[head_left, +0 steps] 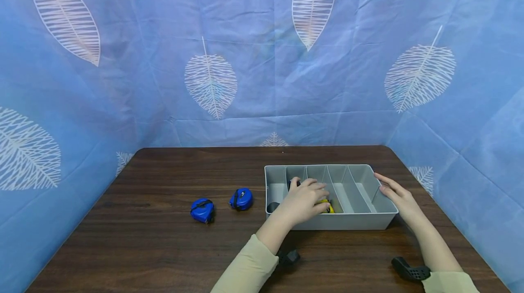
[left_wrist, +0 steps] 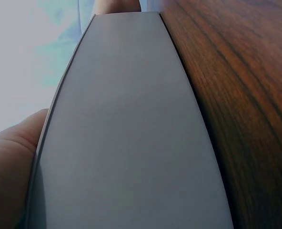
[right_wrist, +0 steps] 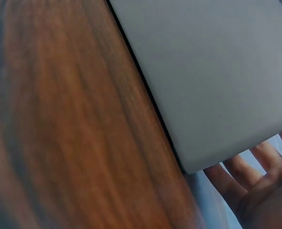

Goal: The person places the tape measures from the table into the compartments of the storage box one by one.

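A long grey divided box (head_left: 340, 221) stands on the table. My left hand (head_left: 300, 202) reaches over its left compartments, fingers bent down between the dividers. Beside the thumb a yellow and black object (head_left: 330, 209) shows, partly covered; I cannot tell whether the hand holds it. A dark object (head_left: 293, 184) peeks out by the fingertips. The left wrist view has the thumb (left_wrist: 17, 148) over the rim of the long wall. With extended, spread fingers, my right hand (head_left: 403, 199) touches the box's right end; the right wrist view catches those fingers (right_wrist: 246, 171) along the end wall.
Two blue tape measures (head_left: 202, 210) with black straps lie left of the box, the other tape measure (head_left: 241, 199) nearer to it. A dark rounded object (head_left: 272, 207) sits in the leftmost compartment. Behind the wooden table (head_left: 143, 247) hangs a blue leaf-patterned cloth (head_left: 254, 74).
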